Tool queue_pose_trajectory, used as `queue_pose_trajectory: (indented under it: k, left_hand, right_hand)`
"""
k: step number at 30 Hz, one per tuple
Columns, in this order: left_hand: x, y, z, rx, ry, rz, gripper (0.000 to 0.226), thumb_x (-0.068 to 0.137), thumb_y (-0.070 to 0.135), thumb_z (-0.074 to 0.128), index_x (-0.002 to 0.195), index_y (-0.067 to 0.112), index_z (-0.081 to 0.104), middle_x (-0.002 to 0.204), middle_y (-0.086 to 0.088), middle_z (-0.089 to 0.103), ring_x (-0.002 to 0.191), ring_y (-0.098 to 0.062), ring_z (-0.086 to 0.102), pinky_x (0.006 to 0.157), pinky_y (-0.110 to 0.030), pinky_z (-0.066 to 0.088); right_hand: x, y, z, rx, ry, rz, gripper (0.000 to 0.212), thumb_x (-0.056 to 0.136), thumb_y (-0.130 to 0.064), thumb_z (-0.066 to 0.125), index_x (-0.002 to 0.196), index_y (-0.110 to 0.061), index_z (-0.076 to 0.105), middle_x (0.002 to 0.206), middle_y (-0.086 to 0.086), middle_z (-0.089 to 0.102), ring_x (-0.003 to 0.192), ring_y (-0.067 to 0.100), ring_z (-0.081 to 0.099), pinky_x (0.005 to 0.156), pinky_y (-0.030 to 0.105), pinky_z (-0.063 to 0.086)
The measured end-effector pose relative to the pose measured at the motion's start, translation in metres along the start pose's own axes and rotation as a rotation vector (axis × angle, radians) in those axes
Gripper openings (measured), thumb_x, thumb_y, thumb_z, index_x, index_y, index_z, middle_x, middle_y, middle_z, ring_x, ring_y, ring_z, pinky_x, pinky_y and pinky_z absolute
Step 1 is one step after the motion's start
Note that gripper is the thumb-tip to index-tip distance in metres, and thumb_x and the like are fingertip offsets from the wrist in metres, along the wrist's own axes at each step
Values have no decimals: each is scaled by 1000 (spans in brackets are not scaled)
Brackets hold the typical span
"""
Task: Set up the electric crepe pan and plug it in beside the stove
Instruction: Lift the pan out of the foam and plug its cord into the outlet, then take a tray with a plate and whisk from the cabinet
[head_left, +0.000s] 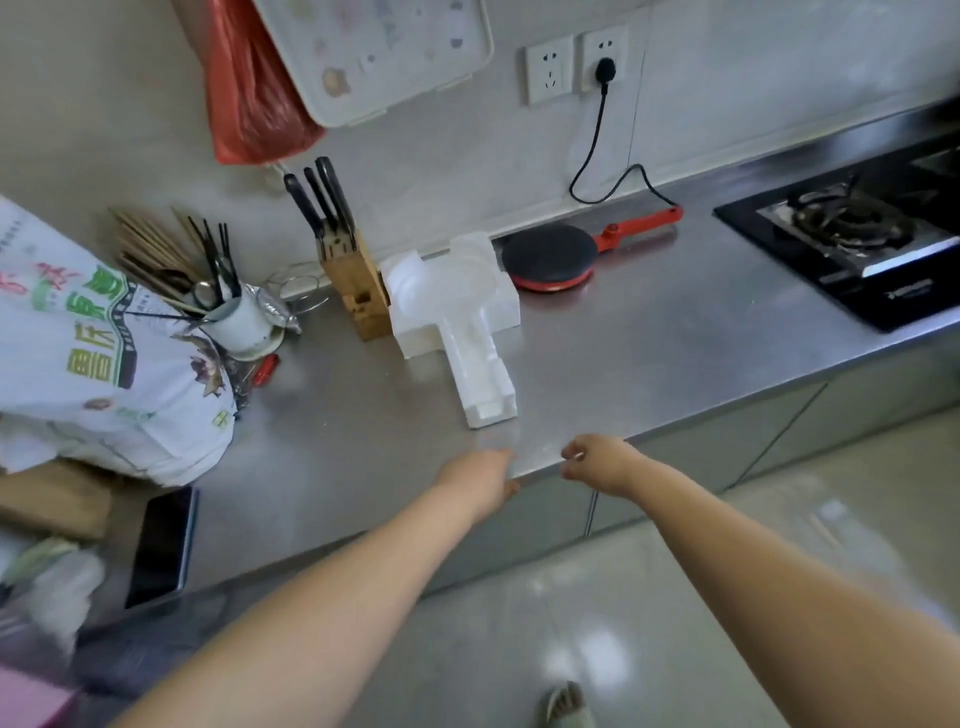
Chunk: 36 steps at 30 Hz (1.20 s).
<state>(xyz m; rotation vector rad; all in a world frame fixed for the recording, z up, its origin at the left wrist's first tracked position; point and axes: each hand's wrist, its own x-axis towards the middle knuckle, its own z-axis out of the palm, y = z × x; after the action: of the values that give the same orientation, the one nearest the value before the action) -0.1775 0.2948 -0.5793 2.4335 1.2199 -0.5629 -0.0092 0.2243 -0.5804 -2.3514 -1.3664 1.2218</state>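
The red electric crepe pan (549, 254) lies on the steel counter (649, 332) against the back wall, dark cooking face up, its red handle (641, 223) pointing right toward the gas stove (852, 249). Its black cord (597, 150) runs up to a plug (605, 70) seated in the right wall socket. A white foam packing mould (457, 312) lies just left of the pan. My left hand (480, 475) and my right hand (597, 462) hover at the counter's front edge, fingers loosely curled, holding nothing.
A wooden knife block (353, 280) stands left of the foam. A cup of chopsticks (234, 317), a printed sack (93, 364) and a phone (163, 545) fill the left side. A red bag (254, 93) and a white tray (379, 52) hang on the wall.
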Motion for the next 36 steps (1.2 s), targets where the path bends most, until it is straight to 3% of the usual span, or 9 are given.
queue_pose_trajectory:
  k: [8,13,16,19,22,27,29,32,36]
  left_hand:
    - [-119,-70,94,204,-138,-33,48,96,31,51,142,19,43,140,-10,54,127,-30,53,97,-37,47]
    - [-133,-121,106,123,-132,-66,52,96,36,52,144,18,40,140,-9,55,129,-29,52,99,-37,46]
    - [-129,-153,112,-23,-151,-116,55,97,37,51,147,19,36,145,-11,48,132,-29,49,103,-36,43]
    - [-116,-196,112,-198,-178,-137,59,97,35,52,149,16,30,150,-10,44,135,-28,46,104,-30,40]
    - [-99,-228,117,-327,-176,-114,63,98,31,52,152,16,25,154,-8,40,139,-25,42,105,-28,36]
    - [-69,-265,140,-339,-224,-38,64,93,31,58,150,20,31,150,-7,44,134,-26,47,109,-34,39]
    - [-59,-273,150,-319,-259,2,60,92,33,57,147,24,36,145,-4,51,130,-26,51,106,-35,43]
    - [-49,-276,156,-254,-288,43,60,94,36,53,148,21,34,145,-5,50,130,-27,51,105,-33,43]
    - [-38,-268,162,-206,-243,-65,71,98,39,50,151,0,25,147,-15,47,134,-30,47,104,-32,41]
  right_hand:
    - [-87,-12,140,133,-53,57,41,90,-21,61,130,-13,59,128,9,63,116,25,60,94,25,44]
    - [-89,-48,183,152,-39,58,45,90,-25,60,133,-15,54,124,10,64,114,25,60,94,27,44]
    - [-69,-77,217,271,-7,107,43,89,-24,61,131,-16,56,116,11,67,99,25,63,86,28,47]
    - [-33,-115,257,663,0,205,44,95,-33,54,134,-14,53,118,9,66,100,22,62,87,34,48]
    - [7,-152,283,1228,27,314,60,98,-56,28,132,-12,50,123,9,65,105,23,60,97,41,45]
    - [55,-187,307,1707,197,379,69,88,-72,28,123,-17,49,83,0,52,90,23,57,98,43,44]
    - [68,-189,310,1805,233,366,83,81,-80,31,133,-17,50,98,-1,58,90,19,58,102,43,43]
    - [69,-189,313,1824,257,379,98,73,-86,32,141,-17,46,139,0,52,115,19,56,103,42,43]
    - [53,-184,314,1727,323,433,81,82,-80,29,115,-11,57,122,2,62,107,17,60,115,49,27]
